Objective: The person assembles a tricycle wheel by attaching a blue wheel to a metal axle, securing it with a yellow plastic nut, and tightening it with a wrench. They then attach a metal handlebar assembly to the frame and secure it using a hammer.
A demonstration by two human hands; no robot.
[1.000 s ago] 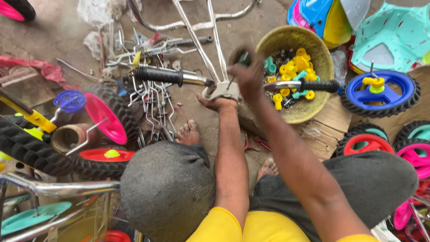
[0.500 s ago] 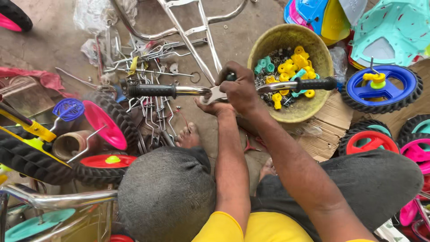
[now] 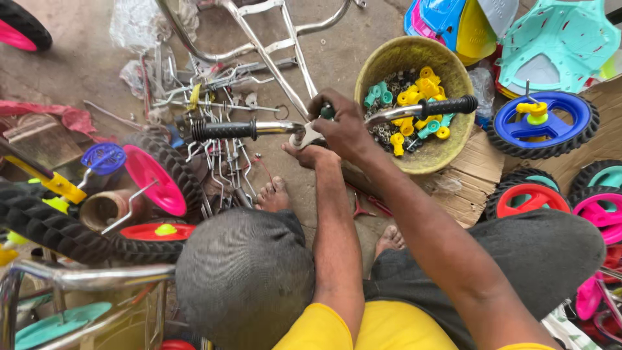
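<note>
A chrome handlebar with black rubber grips at both ends lies crosswise in front of me, above my bare feet. My right hand is clenched on a dark-handled tool pressed down on the middle clamp of the handlebar. My left hand sits just under it, holding the handlebar's middle from below. A chrome tricycle frame stretches away beyond the hands. Behind the right grip stands a yellowish bowl full of yellow and teal plastic caps and small metal parts.
Loose chrome rods and brackets lie on the concrete at left. Black-tyred wheels with pink, red and blue hubs pile up left and right. Coloured plastic seats sit at top right. Cardboard lies under the bowl.
The handlebar and both hands have shifted slightly right and down in view. The right hand has turned on the tool at the centre clamp. The left hand stays underneath.
</note>
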